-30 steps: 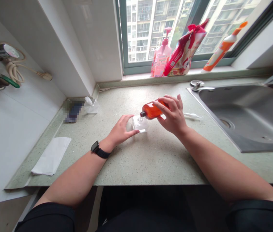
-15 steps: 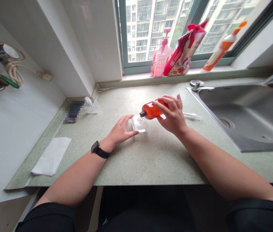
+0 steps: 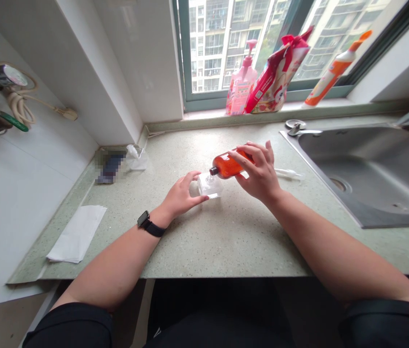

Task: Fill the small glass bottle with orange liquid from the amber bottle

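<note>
Amber bottle [image 3: 228, 166], speckled green countertop [image 3: 226, 241]

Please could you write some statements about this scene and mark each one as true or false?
1. The right hand holds a round amber bottle, tilted with its neck toward a clear square bottle. True.
2. A black strap watch is on the right wrist. False: it is on the left wrist.
3. The left hand touches the clear square bottle. True.
4. A pink pump bottle stands in the steel sink. False: it stands on the windowsill.
5. A white paper sheet lies in the steel sink. False: it lies on the speckled green countertop, left of the hands.
</note>
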### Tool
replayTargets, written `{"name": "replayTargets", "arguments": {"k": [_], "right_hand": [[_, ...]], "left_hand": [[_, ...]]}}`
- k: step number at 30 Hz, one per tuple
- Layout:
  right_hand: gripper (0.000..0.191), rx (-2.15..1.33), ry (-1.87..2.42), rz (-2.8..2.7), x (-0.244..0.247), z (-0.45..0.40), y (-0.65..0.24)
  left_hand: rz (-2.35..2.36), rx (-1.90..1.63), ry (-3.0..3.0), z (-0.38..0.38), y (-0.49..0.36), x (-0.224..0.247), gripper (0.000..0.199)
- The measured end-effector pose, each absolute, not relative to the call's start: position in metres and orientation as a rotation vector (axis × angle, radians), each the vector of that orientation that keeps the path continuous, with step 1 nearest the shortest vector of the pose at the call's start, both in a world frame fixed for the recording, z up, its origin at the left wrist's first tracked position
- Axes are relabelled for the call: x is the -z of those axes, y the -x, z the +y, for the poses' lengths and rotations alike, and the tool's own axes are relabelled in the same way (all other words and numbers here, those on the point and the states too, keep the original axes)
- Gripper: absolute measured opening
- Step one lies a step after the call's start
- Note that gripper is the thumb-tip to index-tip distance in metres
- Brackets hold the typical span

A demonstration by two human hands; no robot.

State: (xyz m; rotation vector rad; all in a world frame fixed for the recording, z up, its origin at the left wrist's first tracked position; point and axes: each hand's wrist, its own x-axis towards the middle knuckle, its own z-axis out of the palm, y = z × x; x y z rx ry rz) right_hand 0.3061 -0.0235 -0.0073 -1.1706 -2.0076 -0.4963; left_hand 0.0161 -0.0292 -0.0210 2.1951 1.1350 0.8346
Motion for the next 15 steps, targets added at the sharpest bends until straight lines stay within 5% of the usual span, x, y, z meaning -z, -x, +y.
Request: {"name": "replayTargets", "arguments": {"k": [15], "right_hand": [[0.097, 0.588, 1.184, -2.019, 0.0099, -0.0219, -0.3075]], "left_hand": [[1.168, -0.856, -2.221, -0.0307, -0.0142, 0.0157, 0.073]]}}
